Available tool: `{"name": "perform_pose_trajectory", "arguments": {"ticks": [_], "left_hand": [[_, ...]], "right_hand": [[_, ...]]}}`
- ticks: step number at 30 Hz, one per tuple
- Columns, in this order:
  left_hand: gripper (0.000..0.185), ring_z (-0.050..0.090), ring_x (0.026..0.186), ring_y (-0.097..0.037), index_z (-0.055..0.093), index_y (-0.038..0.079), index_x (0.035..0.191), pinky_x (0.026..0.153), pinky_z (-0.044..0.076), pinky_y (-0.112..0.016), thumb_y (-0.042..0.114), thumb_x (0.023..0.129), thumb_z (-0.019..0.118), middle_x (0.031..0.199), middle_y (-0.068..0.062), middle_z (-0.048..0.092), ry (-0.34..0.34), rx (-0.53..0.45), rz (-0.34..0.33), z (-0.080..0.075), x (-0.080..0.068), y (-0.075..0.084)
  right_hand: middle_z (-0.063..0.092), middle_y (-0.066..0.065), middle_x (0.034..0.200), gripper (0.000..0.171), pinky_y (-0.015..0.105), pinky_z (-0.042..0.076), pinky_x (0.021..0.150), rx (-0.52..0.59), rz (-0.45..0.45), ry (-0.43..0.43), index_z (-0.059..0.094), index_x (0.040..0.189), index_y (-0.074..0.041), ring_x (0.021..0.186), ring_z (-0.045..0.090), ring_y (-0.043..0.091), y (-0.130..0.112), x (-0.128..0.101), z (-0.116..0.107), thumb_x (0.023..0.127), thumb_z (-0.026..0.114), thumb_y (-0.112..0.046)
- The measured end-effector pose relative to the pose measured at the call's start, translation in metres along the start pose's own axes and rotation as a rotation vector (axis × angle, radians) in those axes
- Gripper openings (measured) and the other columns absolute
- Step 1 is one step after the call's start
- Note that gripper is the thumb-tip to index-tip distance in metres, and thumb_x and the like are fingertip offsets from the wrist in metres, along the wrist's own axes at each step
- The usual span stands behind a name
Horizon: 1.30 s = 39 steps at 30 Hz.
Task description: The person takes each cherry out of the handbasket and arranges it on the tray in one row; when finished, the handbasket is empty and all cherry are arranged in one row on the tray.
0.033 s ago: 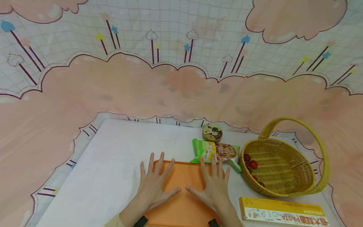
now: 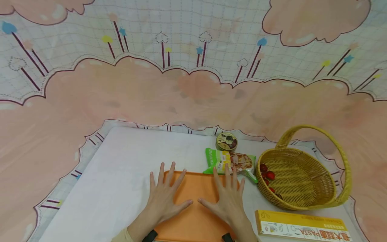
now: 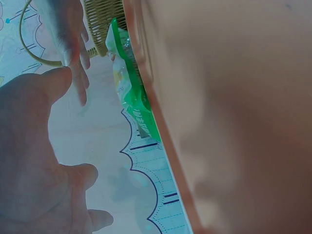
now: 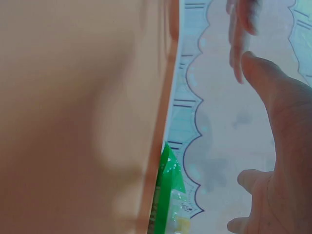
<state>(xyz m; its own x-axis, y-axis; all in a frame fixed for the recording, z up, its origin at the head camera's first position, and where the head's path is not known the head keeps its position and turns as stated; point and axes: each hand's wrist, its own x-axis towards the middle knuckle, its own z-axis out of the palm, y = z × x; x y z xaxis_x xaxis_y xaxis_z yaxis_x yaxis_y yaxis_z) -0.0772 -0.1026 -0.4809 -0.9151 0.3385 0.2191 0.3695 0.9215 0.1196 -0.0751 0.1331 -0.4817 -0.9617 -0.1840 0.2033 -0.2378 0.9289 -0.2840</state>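
Note:
Both hands are spread over an orange tray (image 2: 193, 222) at the near edge of the table, fingers straight and holding nothing. The left hand (image 2: 163, 201) overlaps the tray's left edge, its fingers pointing away. Over the tray's right side is the right hand (image 2: 228, 201), its fingertips overlapping a green food packet (image 2: 216, 158) in the head view. The two thumbs point at each other with a small gap between them. In the wrist views the left palm (image 3: 34, 170) and the right palm (image 4: 287, 156) appear raised from the tray's surface.
A round tin (image 2: 226, 141) stands behind the packet. To the right, a yellow wicker basket (image 2: 302, 201) with a tall handle holds several small red fruits (image 2: 270, 175) along its left side. A yellow and white pasta box (image 2: 302, 226) lies in front of the basket on the white tabletop (image 2: 121, 168).

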Motion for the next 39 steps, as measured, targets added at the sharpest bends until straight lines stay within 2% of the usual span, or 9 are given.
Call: {"name": "perform_pose_trajectory", "arguments": {"ticks": [9,16,22,26,30,32,34,36,39], "left_hand": [[0.094,0.009,0.145,-0.051,0.034,0.026,0.155,0.103,0.014,-0.078,0.077,0.079,0.054,0.161,-0.019,0.02,0.017,-0.035,-0.014,-0.003,-0.003,-0.006],[0.093,0.011,0.145,-0.05,0.032,0.025,0.156,0.105,0.014,-0.077,0.073,0.08,0.057,0.16,-0.019,0.02,0.063,-0.091,-0.036,-0.004,-0.008,-0.01],[0.089,0.015,0.143,-0.051,0.035,0.021,0.154,0.106,0.019,-0.074,0.066,0.083,0.061,0.159,-0.021,0.023,0.075,-0.152,-0.105,-0.005,-0.019,-0.013],[0.083,0.018,0.143,-0.051,0.035,0.017,0.154,0.105,0.024,-0.072,0.059,0.088,0.061,0.158,-0.021,0.024,0.079,-0.221,-0.168,-0.005,-0.026,-0.015],[0.078,0.021,0.142,-0.05,0.032,0.015,0.155,0.1,0.033,-0.071,0.049,0.091,0.062,0.159,-0.021,0.024,0.092,-0.322,-0.204,-0.003,-0.031,-0.016],[0.077,0.024,0.142,-0.048,0.032,0.014,0.155,0.094,0.041,-0.069,0.042,0.092,0.065,0.158,-0.02,0.024,0.117,-0.411,-0.235,0.0,-0.033,-0.018],[0.074,0.028,0.14,-0.046,0.034,0.012,0.154,0.091,0.044,-0.068,0.034,0.092,0.067,0.157,-0.019,0.027,0.162,-0.504,-0.271,0.002,-0.034,-0.021],[0.072,0.033,0.137,-0.045,0.036,0.009,0.153,0.091,0.045,-0.067,0.027,0.091,0.069,0.155,-0.02,0.031,0.205,-0.584,-0.308,0.004,-0.036,-0.025],[0.067,0.041,0.13,-0.047,0.042,0.003,0.148,0.094,0.044,-0.066,0.017,0.089,0.07,0.147,-0.023,0.039,0.255,-0.646,-0.346,0.007,-0.039,-0.031]], "right_hand": [[0.012,0.023,0.161,0.108,0.078,0.01,0.104,-0.005,0.0,-0.019,0.029,0.157,-0.02,0.144,0.009,0.052,-0.003,0.001,0.0,0.072,0.061,-0.079],[0.013,0.023,0.161,0.108,0.077,0.013,0.105,-0.021,-0.02,-0.018,0.03,0.156,-0.019,0.144,0.01,0.052,-0.005,0.001,0.0,0.072,0.061,-0.079],[0.012,0.024,0.161,0.109,0.077,0.011,0.105,-0.018,-0.026,-0.03,0.029,0.157,-0.019,0.144,0.009,0.052,-0.005,-0.004,0.0,0.071,0.065,-0.076],[0.015,0.025,0.16,0.108,0.076,0.01,0.106,-0.018,-0.031,-0.002,0.031,0.156,-0.019,0.144,0.01,0.052,-0.002,-0.006,-0.001,0.07,0.067,-0.074],[0.016,0.025,0.159,0.107,0.075,0.009,0.107,0.01,-0.027,0.008,0.032,0.155,-0.018,0.144,0.011,0.052,0.0,-0.008,-0.001,0.071,0.069,-0.072],[0.016,0.025,0.159,0.106,0.075,0.01,0.107,0.02,-0.026,0.006,0.032,0.155,-0.018,0.144,0.011,0.052,0.001,-0.009,-0.001,0.071,0.069,-0.071],[0.017,0.024,0.159,0.105,0.074,0.011,0.108,0.035,-0.025,-0.001,0.031,0.156,-0.017,0.144,0.011,0.051,0.002,-0.009,-0.001,0.073,0.069,-0.069],[0.018,0.024,0.159,0.102,0.074,0.013,0.108,0.057,-0.026,-0.008,0.031,0.156,-0.016,0.144,0.012,0.051,0.002,-0.008,-0.001,0.075,0.07,-0.066],[0.02,0.024,0.158,0.095,0.074,0.016,0.107,0.118,-0.02,-0.017,0.032,0.155,-0.014,0.143,0.014,0.05,0.002,-0.007,-0.004,0.079,0.073,-0.056]]}}
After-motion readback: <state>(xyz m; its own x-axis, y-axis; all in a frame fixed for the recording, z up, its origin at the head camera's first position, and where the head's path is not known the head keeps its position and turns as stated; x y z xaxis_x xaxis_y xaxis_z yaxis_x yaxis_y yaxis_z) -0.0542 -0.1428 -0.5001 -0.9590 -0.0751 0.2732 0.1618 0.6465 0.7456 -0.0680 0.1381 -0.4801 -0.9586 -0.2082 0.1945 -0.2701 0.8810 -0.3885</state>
